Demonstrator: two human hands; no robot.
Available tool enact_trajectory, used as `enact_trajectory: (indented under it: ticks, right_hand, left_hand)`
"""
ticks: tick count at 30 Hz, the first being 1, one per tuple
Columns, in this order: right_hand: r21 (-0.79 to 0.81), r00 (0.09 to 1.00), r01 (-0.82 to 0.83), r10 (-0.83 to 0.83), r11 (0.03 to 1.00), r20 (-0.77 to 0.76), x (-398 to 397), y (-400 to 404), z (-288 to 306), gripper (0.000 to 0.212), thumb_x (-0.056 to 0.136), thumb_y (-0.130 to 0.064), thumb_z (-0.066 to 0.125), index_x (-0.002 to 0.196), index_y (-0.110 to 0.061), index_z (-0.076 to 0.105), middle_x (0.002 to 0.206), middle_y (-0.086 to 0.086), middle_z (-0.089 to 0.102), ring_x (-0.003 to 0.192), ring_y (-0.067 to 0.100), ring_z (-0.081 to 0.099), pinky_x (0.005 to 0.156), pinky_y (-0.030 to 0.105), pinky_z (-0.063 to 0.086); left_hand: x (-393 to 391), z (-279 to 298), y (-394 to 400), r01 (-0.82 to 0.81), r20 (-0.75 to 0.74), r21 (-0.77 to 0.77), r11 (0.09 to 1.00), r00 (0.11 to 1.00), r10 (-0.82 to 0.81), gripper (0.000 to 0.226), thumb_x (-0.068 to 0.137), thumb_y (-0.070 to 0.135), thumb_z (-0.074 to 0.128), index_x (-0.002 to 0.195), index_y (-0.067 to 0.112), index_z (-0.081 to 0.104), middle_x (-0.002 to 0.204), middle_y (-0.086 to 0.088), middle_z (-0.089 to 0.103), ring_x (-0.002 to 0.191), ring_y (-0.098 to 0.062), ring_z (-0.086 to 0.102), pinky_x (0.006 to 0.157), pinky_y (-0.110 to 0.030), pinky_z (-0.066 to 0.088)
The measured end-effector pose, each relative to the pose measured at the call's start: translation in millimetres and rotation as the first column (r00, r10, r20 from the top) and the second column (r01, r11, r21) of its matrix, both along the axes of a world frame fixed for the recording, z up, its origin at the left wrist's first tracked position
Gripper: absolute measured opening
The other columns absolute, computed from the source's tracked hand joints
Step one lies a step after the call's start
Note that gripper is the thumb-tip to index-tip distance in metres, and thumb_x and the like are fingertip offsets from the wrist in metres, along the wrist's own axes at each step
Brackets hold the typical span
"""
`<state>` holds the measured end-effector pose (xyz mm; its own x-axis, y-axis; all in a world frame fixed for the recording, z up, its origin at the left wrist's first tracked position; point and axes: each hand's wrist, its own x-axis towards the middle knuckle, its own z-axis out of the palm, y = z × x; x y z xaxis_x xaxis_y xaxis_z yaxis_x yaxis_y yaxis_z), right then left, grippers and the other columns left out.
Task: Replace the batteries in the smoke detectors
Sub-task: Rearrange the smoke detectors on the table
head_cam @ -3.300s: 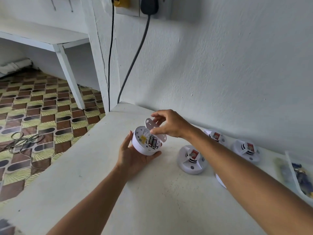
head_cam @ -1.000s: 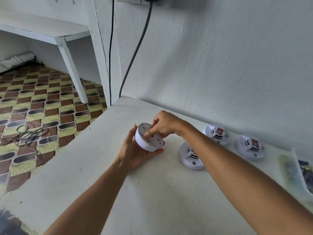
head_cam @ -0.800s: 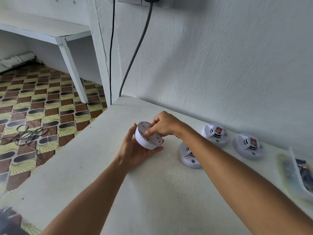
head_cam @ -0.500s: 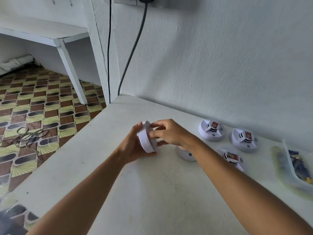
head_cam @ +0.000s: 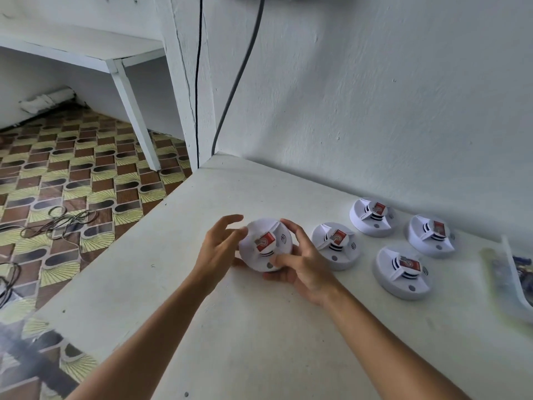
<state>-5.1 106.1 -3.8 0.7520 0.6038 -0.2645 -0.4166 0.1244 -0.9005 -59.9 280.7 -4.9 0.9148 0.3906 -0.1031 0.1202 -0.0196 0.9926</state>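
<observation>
Round white plastic smoke detector, red label up, sat on the white painted table between both hands. Right hand cupped and gripped its near-right rim; left hand lay spread-fingered against its left side. Four matching detectors lay rightward; bare tabletop lay nearer, table edge left.

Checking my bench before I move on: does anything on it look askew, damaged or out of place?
Nothing stands out. Four smoke detectors sit face-up and apart on the white table; the fifth smoke detector, also face-up, is between the left hand and right hand.
</observation>
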Motion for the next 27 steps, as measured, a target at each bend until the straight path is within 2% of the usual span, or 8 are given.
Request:
enact_trajectory:
  ticks: [3,7,10,17,22,27]
  right_hand:
    - [0.042,0.999,0.039,-0.041,0.998,0.033,-2,-2,-9,0.074,0.068,0.010,0.067,0.126,-0.033,0.050,0.112,0.011,0.065,0.097,0.027,0.065,0.068,0.043,0.057]
    - [0.023,0.994,0.036,-0.038,0.999,0.099,-3,0,-14,0.077,0.064,0.005,0.072,0.126,-0.033,0.048,0.111,0.009,0.066,0.093,0.021,0.067,0.067,0.042,0.058]
    - [0.006,0.991,0.047,-0.047,0.999,0.129,-5,3,-17,0.076,0.063,0.005,0.073,0.124,-0.034,0.048,0.109,0.008,0.065,0.088,0.017,0.068,0.063,0.037,0.057]
    - [0.007,0.990,0.039,-0.039,0.999,0.139,-5,5,-20,0.077,0.063,0.005,0.073,0.126,-0.033,0.048,0.109,0.009,0.065,0.085,0.017,0.067,0.060,0.034,0.056]
    - [0.003,0.991,0.036,-0.036,0.999,0.130,-7,3,-21,0.078,0.063,0.004,0.073,0.127,-0.032,0.048,0.109,0.009,0.065,0.084,0.018,0.066,0.059,0.033,0.055]
    - [0.005,0.990,0.035,-0.035,0.999,0.134,-6,4,-21,0.079,0.063,0.004,0.073,0.129,-0.030,0.047,0.109,0.011,0.065,0.084,0.019,0.066,0.058,0.033,0.054]
  left_hand:
    - [-7,-15,0,-0.047,0.082,-0.073,0.996,0.995,0.053,0.026,0.090,0.016,0.064,0.116,0.009,0.063,0.099,-0.014,0.073,0.086,-0.030,0.071,0.069,-0.038,0.060]
    - [-13,-26,-1,-0.040,0.180,-0.030,0.999,0.983,0.045,0.023,0.086,0.015,0.064,0.103,0.002,0.069,0.091,-0.011,0.076,0.085,-0.025,0.073,0.066,-0.029,0.058]
    - [-14,-29,2,-0.035,0.191,-0.040,0.999,0.981,0.042,0.018,0.088,0.011,0.065,0.103,0.002,0.070,0.092,-0.012,0.076,0.086,-0.027,0.073,0.068,-0.031,0.060]
    - [-15,-30,3,-0.029,0.203,-0.055,0.998,0.978,0.040,0.028,0.083,0.020,0.065,0.104,0.003,0.071,0.092,-0.011,0.076,0.086,-0.027,0.073,0.068,-0.034,0.060]
    - [-18,-35,2,-0.017,0.222,-0.046,0.999,0.975,0.027,0.016,0.092,0.007,0.064,0.105,0.001,0.071,0.093,-0.011,0.076,0.086,-0.025,0.073,0.067,-0.029,0.058]
    - [-18,-34,3,-0.019,0.240,-0.058,0.998,0.970,0.033,0.026,0.085,0.017,0.064,0.104,0.000,0.070,0.093,-0.013,0.076,0.086,-0.026,0.073,0.067,-0.030,0.058]
